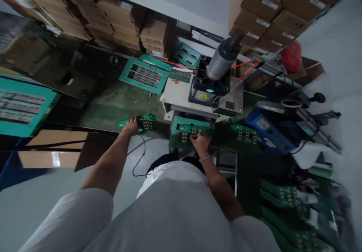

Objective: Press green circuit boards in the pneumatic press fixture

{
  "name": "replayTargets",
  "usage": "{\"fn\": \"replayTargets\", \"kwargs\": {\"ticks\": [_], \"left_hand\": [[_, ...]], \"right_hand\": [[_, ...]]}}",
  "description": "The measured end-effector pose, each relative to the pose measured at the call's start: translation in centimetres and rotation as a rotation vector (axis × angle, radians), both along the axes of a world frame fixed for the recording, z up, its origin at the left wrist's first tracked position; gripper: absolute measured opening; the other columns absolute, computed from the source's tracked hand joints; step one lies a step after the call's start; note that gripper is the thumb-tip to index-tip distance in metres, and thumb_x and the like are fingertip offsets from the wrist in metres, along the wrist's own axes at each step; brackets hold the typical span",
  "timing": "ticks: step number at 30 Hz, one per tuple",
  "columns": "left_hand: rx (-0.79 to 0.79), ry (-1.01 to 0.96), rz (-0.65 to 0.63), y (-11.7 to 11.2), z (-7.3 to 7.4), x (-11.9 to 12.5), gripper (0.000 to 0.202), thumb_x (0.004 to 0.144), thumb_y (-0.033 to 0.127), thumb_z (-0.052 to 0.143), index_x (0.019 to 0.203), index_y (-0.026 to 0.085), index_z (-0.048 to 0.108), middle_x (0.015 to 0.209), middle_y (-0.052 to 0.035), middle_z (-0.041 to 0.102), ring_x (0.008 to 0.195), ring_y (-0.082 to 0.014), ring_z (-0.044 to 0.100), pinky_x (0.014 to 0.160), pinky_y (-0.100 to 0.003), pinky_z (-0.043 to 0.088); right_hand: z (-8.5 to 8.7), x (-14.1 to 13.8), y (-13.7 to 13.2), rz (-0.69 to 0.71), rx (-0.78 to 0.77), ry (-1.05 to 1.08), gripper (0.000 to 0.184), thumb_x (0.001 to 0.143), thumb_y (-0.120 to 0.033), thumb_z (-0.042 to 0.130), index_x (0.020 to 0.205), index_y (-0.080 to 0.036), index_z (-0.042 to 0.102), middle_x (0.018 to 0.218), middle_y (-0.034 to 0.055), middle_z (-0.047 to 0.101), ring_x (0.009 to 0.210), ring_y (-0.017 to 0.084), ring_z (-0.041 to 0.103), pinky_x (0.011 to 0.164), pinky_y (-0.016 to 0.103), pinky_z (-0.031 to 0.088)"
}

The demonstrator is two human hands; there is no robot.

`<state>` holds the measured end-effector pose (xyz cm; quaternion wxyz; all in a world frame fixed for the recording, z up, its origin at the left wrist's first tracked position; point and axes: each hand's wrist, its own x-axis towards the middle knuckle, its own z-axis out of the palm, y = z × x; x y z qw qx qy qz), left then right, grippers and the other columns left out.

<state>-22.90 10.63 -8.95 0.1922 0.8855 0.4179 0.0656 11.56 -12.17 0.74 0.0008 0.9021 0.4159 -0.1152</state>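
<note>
My left hand (131, 127) rests over the left part of green circuit boards (146, 124) at the bench's front edge, its fingers closed over them. They seem stacked; how many cannot be told. My right hand (201, 142) is at a green fixture plate (174, 141) in front of the press (181, 88). Its fingers are bent onto a circuit board (184, 134) with copper-coloured parts that lies on this plate. The thumb points left across the board; the fingertips are partly hidden. Another circuit board (245, 133) lies on the bench to the right of the press.
Behind the fixture stands the press with its ribbed cylinder (222, 61). A blue machine (268, 127) is at the right. More boards (287, 195) lie at the lower right. Green frames (145, 75) and stacked cartons (154, 33) line the back. An open carton (53, 146) stands at left.
</note>
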Motion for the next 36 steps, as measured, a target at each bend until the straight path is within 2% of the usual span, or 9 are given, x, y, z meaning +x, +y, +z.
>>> {"fn": "replayTargets", "kwargs": {"ticks": [3, 6, 11, 15, 20, 27, 29, 34, 36], "left_hand": [[0.006, -0.022, 0.069, 0.4, -0.8, 0.7, 0.088, 0.088, 0.048, 0.061, 0.157, 0.001, 0.033, 0.154, -0.0354, 0.045, 0.149, -0.0475, 0.04, 0.118, -0.061, 0.037], [0.016, -0.051, 0.053, 0.5, -0.7, 3.6, 0.09, 0.088, 0.055, 0.063, 0.154, 0.0, 0.037, 0.161, -0.0348, 0.036, 0.155, -0.0492, 0.029, 0.12, -0.065, 0.035], [-0.001, -0.123, -0.298, -3.3, 1.8, 11.3, 0.08, 0.096, 0.053, 0.059, 0.155, 0.003, 0.04, 0.167, -0.0267, 0.034, 0.159, -0.0382, 0.026, 0.128, -0.056, 0.027], [-0.063, -0.071, -0.554, -6.8, 3.4, 15.4, 0.091, 0.094, 0.064, 0.059, 0.161, 0.006, 0.038, 0.169, -0.0242, 0.031, 0.16, -0.0363, 0.024, 0.13, -0.053, 0.023], [-0.093, 0.03, -0.612, -7.0, 3.3, 16.3, 0.094, 0.094, 0.064, 0.06, 0.164, 0.008, 0.033, 0.171, -0.0211, 0.027, 0.161, -0.0348, 0.023, 0.131, -0.052, 0.015], [-0.135, 0.068, -0.565, -6.9, 3.3, 15.7, 0.093, 0.094, 0.059, 0.059, 0.166, 0.007, 0.029, 0.171, -0.0208, 0.027, 0.162, -0.0325, 0.021, 0.132, -0.05, 0.012], [-0.145, 0.055, -0.531, -7.3, 3.1, 15.6, 0.094, 0.093, 0.058, 0.06, 0.166, 0.008, 0.027, 0.17, -0.0216, 0.029, 0.161, -0.033, 0.022, 0.131, -0.05, 0.015], [-0.119, 0.052, -0.406, -8.5, 2.5, 15.0, 0.096, 0.093, 0.056, 0.06, 0.168, 0.01, 0.023, 0.17, -0.0223, 0.03, 0.161, -0.0343, 0.023, 0.13, -0.051, 0.019], [-0.11, 0.075, -0.375, -8.7, 2.4, 14.8, 0.096, 0.092, 0.057, 0.061, 0.169, 0.012, 0.022, 0.17, -0.0209, 0.031, 0.161, -0.0338, 0.023, 0.13, -0.051, 0.02]], "right_hand": [[-0.7, -0.9, 1.3, 0.026, -0.059, -0.016, 0.041, 0.092, -0.052, 0.064, 0.1, -0.014, 0.074, 0.107, 0.0187, 0.074, 0.106, 0.033, 0.065, 0.095, 0.046, 0.041], [-1.2, -1.1, 1.7, 0.08, -0.077, -0.02, 0.044, 0.097, -0.054, 0.058, 0.105, -0.014, 0.074, 0.112, 0.0203, 0.073, 0.111, 0.035, 0.062, 0.097, 0.048, 0.04], [-1.0, -0.1, 1.9, 0.25, -0.096, 0.001, 0.051, 0.103, -0.058, 0.048, 0.109, -0.014, 0.074, 0.119, 0.0211, 0.07, 0.118, 0.036, 0.057, 0.1, 0.05, 0.039], [-0.6, 3.0, 0.1, 0.318, -0.056, 0.028, 0.062, 0.101, -0.069, 0.047, 0.12, -0.015, 0.072, 0.127, 0.0207, 0.068, 0.12, 0.035, 0.057, 0.104, 0.048, 0.04], [-1.6, 7.5, -3.3, 0.533, -0.012, 0.068, 0.089, 0.096, -0.075, 0.05, 0.16, -0.013, 0.042, 0.167, 0.0196, 0.037, 0.155, 0.036, 0.028, 0.12, 0.049, 0.031], [-3.5, 7.9, -4.4, 0.597, 0.043, 0.144, 0.086, 0.098, -0.067, 0.051, 0.164, -0.013, 0.035, 0.17, 0.0165, 0.033, 0.161, 0.033, 0.019, 0.13, 0.052, 0.015], [-4.1, 8.4, -4.2, 0.513, 0.11, 0.153, 0.079, 0.099, -0.061, 0.054, 0.16, -0.013, 0.041, 0.164, 0.0184, 0.044, 0.157, 0.032, 0.029, 0.128, 0.051, 0.022], [-6.0, 13.1, -0.4, -0.231, 0.275, 0.127, 0.053, 0.098, -0.039, 0.055, 0.137, -0.004, 0.061, 0.135, 0.027, 0.066, 0.129, 0.032, 0.059, 0.109, 0.046, 0.046], [-6.6, 15.6, 1.9, -0.365, 0.255, 0.178, 0.047, 0.095, -0.034, 0.058, 0.13, -0.002, 0.065, 0.126, 0.0265, 0.071, 0.12, 0.031, 0.066, 0.101, 0.041, 0.051]]}}
